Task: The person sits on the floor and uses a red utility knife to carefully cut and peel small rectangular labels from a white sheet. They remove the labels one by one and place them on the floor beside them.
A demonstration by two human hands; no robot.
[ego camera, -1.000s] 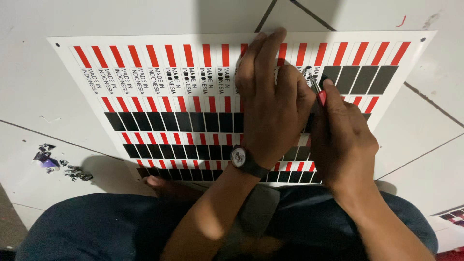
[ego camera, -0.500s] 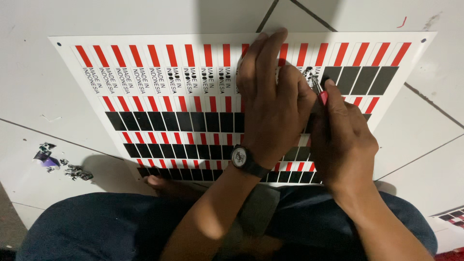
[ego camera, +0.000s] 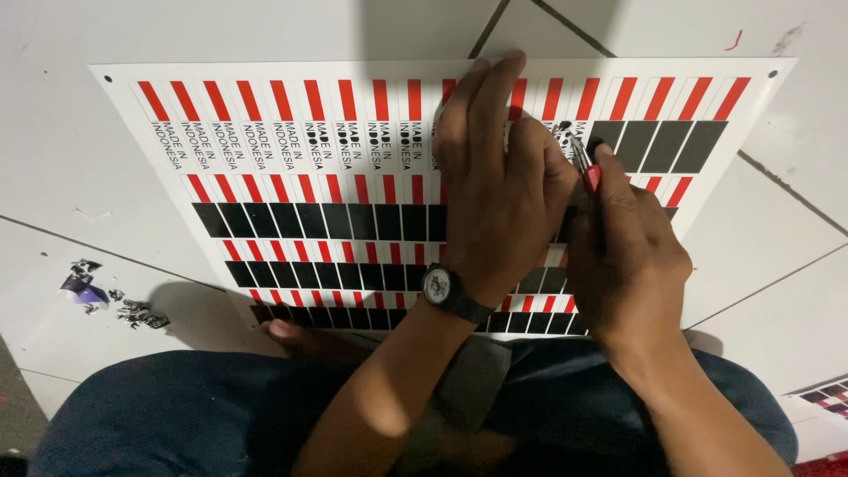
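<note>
A large white sticker sheet (ego camera: 291, 150) lies flat on a white tiled floor (ego camera: 106, 35), its near edge against the person's lap. The sheet carries rows of slanted red stripes, rows of printed black lettering and rows of black rectangles; 2 small holes mark its upper corners.

The left hand (ego camera: 499, 190) lies palm down on the right half of the sheet, fingers extended toward the far edge and close together, pressing the sheet flat. It grips nothing. A dark wristwatch (ego camera: 442, 287) sits on that wrist.

The right hand (ego camera: 632, 256) is closed around a slim tool with a red handle (ego camera: 590, 177). Its metal tip touches the sheet in the lettering row, just beside the left hand's index knuckle and immediately left of the black rectangles at upper right. The exact form of the tip cannot be told; it is small and partly covered.

Both hands touch or nearly touch each other over the right half of the sheet.

Dark blue trousers (ego camera: 177, 415) fill the lower edge of the view. Small torn scraps of dark and purple material (ego camera: 106, 296) lie on the floor at left, well apart from the sheet. Another patterned piece (ego camera: 826, 397) shows at the lower right edge.
</note>
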